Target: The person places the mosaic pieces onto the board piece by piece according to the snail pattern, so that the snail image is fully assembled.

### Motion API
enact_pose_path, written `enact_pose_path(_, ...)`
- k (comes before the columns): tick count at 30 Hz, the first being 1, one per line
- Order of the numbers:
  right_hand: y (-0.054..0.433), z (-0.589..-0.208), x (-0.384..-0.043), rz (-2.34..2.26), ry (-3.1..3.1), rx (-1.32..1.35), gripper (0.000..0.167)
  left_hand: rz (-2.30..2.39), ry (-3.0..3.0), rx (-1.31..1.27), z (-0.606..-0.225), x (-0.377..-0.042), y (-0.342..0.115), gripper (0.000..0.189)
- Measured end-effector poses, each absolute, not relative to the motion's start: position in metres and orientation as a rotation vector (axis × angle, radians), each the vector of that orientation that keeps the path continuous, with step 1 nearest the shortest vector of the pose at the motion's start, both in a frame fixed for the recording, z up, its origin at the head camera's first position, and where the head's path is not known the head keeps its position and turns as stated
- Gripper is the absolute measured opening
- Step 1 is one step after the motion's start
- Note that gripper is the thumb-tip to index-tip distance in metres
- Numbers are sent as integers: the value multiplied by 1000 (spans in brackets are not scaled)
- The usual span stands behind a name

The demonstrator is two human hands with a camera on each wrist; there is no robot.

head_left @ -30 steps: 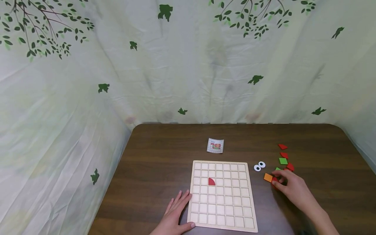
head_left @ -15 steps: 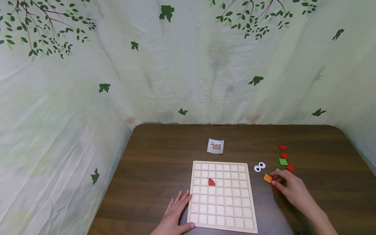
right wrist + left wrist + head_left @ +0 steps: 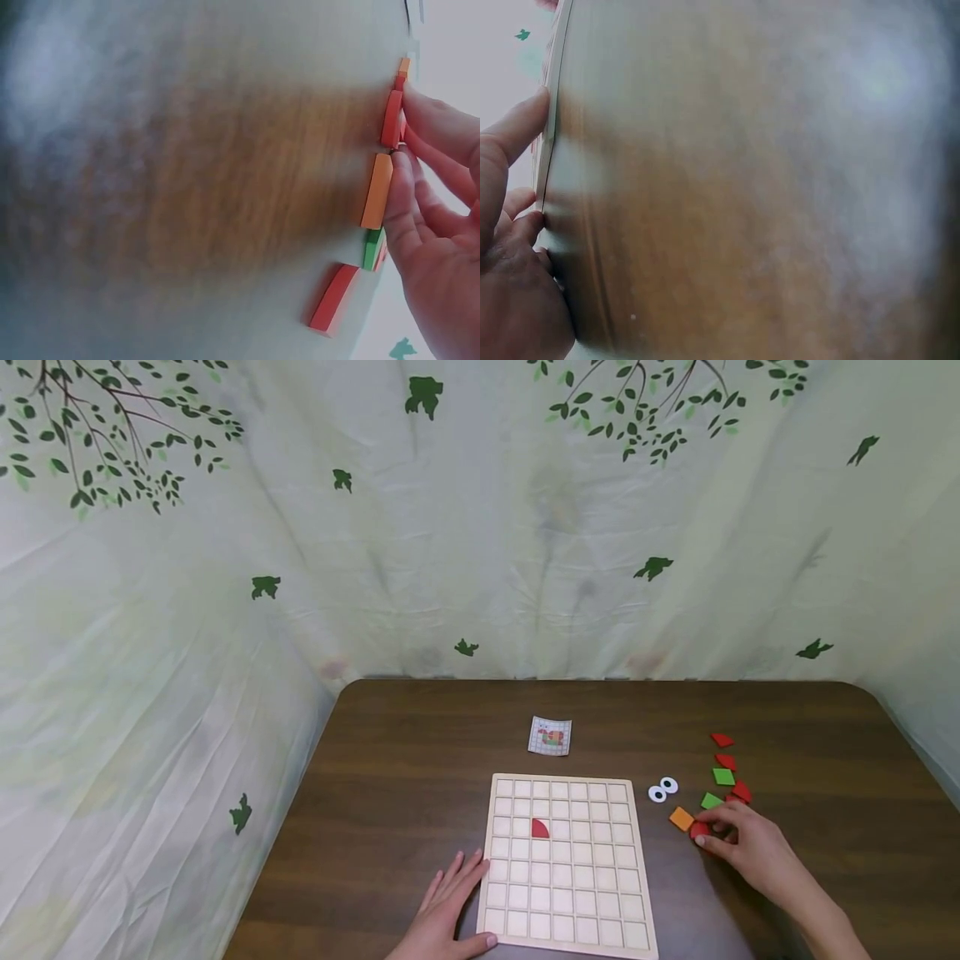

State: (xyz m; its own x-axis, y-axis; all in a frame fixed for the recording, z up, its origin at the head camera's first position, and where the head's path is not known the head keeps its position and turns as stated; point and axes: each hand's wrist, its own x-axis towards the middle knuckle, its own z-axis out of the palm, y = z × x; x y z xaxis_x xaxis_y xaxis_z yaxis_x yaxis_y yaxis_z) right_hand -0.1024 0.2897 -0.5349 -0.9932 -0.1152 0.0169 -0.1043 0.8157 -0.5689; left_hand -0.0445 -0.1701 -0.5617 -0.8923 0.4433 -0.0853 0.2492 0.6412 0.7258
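Observation:
In the head view, a pale wooden grid board lies on the table with a red quarter-round piece in one of its squares. My left hand rests at the board's left edge, fingers spread along it and thumb at the near left corner. To the right of the board, my right hand pinches a red piece between thumb and forefinger, low at the table. Right beside it is an orange square. The right wrist view shows a red block at the fingertips and an orange block under the other fingers.
Beyond the right hand lie green squares and several red pieces. Two white eye discs sit between board and pieces. A picture card lies behind the board. A printed curtain hangs behind the table.
My right hand has shifted slightly nearer, and the orange square has slid a little toward the near left. More of a green square shows past the fingers. My left hand stays at the board.

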Motion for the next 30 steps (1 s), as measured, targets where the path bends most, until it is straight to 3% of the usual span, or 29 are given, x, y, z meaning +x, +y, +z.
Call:
enact_pose_path(17,280,-533,-95,-993,2975,-85,21,1095,2604,560,-563,-44,-171,85)
enact_pose_path(30,248,-522,-100,-1037,3036,-338,29,1106,2595,558,-563,-44,-171,85)
